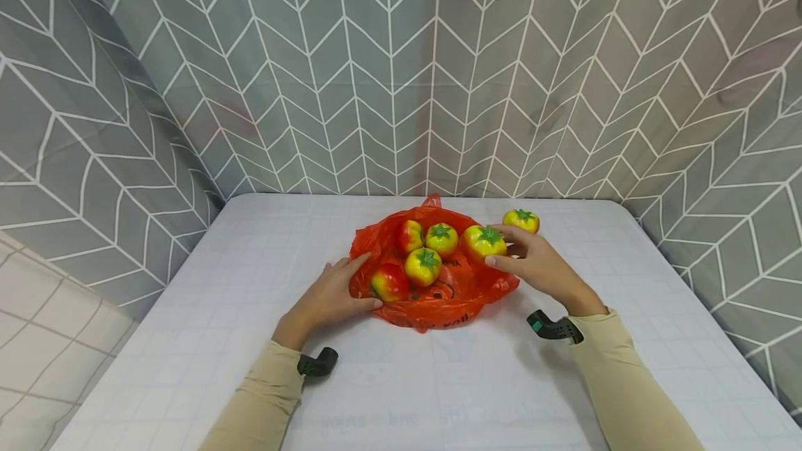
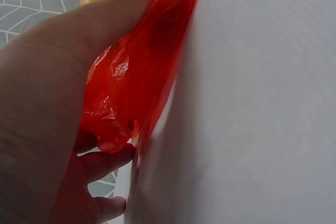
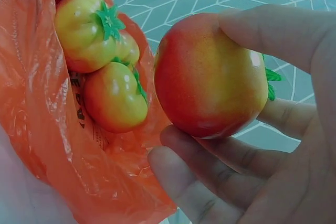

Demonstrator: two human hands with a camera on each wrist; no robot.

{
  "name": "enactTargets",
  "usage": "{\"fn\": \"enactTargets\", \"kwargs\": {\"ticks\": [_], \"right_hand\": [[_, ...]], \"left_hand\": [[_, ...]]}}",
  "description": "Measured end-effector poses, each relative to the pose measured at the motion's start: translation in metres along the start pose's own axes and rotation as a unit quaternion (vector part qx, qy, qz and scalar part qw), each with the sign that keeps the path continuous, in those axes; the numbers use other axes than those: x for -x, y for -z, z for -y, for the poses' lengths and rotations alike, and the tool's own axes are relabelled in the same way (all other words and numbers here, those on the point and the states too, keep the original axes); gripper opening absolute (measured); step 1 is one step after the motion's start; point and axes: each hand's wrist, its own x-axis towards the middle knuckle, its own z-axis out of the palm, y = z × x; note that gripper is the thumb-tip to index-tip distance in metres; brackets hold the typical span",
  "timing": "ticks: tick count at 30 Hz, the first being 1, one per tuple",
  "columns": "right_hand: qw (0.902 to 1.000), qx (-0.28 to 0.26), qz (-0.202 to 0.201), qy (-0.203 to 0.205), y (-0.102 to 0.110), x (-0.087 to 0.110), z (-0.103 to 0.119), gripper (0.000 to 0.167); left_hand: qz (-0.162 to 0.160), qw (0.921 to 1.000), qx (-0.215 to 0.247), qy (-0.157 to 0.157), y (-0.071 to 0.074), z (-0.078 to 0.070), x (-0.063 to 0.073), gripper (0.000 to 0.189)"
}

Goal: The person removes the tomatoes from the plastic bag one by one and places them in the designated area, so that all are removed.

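Observation:
A red plastic bag (image 1: 464, 291) lies spread open on the table, with several yellow-and-red tomatoes with green leafy tops inside, among them a tomato (image 1: 422, 267) near the middle. My right hand (image 1: 539, 266) grips another tomato (image 3: 210, 77) between thumb and fingers, over the bag's right side. At the bag's left edge, my left hand (image 1: 335, 291) holds the plastic, thumb (image 2: 105, 22) on the near side and fingers round the far side. A redder tomato (image 1: 390, 282) sits right beside that thumb in the head view.
One more tomato (image 1: 521, 220) stands on the white table (image 1: 413, 381) outside the bag, just behind my right hand. Grey curtains (image 1: 401, 75) with white chevron lines hang along the back and sides. Dark wrist straps (image 1: 554, 326) sit at both sleeves.

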Motion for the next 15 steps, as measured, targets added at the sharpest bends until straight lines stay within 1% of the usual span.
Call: {"fn": "enactTargets", "kwargs": {"ticks": [8, 15], "right_hand": [[0.9999, 0.003, -0.007, -0.008, 0.0042, 0.0009, -0.0021, 0.069], [0.9997, -0.002, -0.013, -0.019, 0.0077, 0.0031, -0.0020, 0.072]], "left_hand": [[-0.011, 0.9996, -0.023, 0.010, -0.0013, -0.0008, 0.0013, 0.105], [-0.015, 0.9985, -0.047, 0.022, -0.0001, -0.0058, 0.0054, 0.107]]}}
